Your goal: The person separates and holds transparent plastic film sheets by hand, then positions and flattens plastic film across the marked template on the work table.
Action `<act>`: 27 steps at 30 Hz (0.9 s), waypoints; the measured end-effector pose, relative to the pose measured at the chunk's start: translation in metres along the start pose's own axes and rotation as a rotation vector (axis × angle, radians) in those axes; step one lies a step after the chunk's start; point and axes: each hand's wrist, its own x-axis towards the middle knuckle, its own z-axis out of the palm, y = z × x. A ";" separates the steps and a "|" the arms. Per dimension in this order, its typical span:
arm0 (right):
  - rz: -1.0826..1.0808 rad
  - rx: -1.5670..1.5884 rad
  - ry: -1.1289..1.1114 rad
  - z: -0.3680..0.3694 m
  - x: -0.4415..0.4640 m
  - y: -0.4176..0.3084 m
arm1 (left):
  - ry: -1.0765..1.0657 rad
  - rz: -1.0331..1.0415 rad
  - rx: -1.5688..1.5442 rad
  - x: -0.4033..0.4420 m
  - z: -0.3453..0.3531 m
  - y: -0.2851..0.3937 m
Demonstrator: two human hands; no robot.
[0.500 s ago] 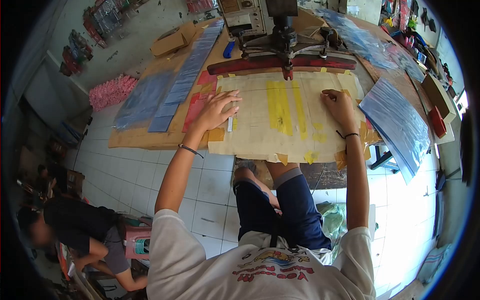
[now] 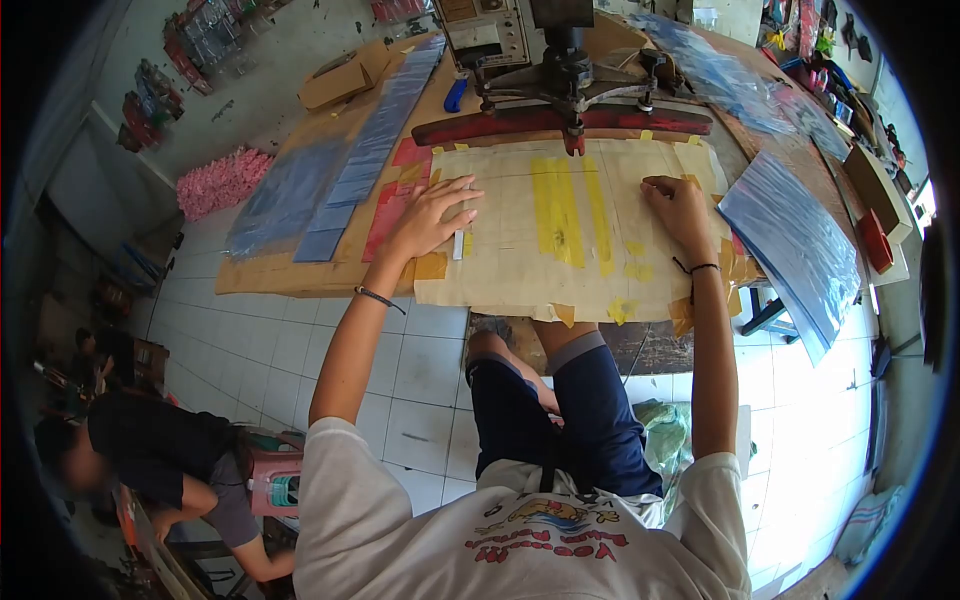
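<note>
A cream-coloured sheet (image 2: 500,285) patched with yellow and brown tape lies on the table in front of me. My left hand (image 2: 435,217) rests on its left side, fingers stretched out and a little apart, holding nothing. A small white strip (image 2: 458,245) lies just below those fingers. Near the sheet's right edge, my right hand (image 2: 682,212) has its fingers curled in and pressed together. Whatever is between them, if anything, is hidden. Beyond the sheet's far edge stands a press with a long red bar (image 2: 640,122), apart from both hands.
Blue plastic sheets lie to the left (image 2: 365,165), and a stack of clear bluish sheets (image 2: 795,235) overhangs the table's right edge. A cardboard box (image 2: 345,78) and a blue-handled tool (image 2: 456,95) sit at the back. At lower left, another person (image 2: 165,450) bends over.
Both hands stay in the same places with the same finger poses. The view has shifted very slightly; the sheet and press have not visibly moved otherwise.
</note>
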 end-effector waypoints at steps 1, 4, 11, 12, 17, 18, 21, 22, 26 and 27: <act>-0.001 0.002 0.000 0.000 0.000 0.000 | -0.002 -0.005 -0.003 0.000 0.000 0.001; 0.001 0.005 -0.001 0.000 -0.002 0.000 | -0.001 -0.009 -0.003 0.000 0.000 0.001; 0.015 0.000 -0.002 0.000 0.000 0.000 | 0.002 -0.012 -0.021 0.001 0.000 0.001; 0.010 -0.002 0.002 -0.001 0.000 0.000 | 0.004 -0.011 -0.017 0.002 0.001 0.001; 0.008 -0.019 0.011 0.000 0.003 0.001 | 0.011 -0.006 -0.006 0.002 0.001 0.001; 0.009 -0.020 0.011 0.001 0.004 0.002 | 0.012 -0.008 -0.004 0.002 0.001 0.001; 0.012 -0.019 0.009 0.001 0.005 0.003 | 0.013 -0.010 -0.001 0.002 0.002 0.001; 0.013 -0.017 0.009 0.001 0.005 0.003 | 0.014 -0.008 0.000 0.002 0.002 0.001; 0.045 -0.007 0.008 0.000 0.003 -0.003 | 0.014 -0.010 -0.008 0.002 0.001 0.002; 0.037 -0.002 -0.012 -0.002 0.002 -0.004 | 0.016 -0.011 -0.005 0.002 0.001 0.003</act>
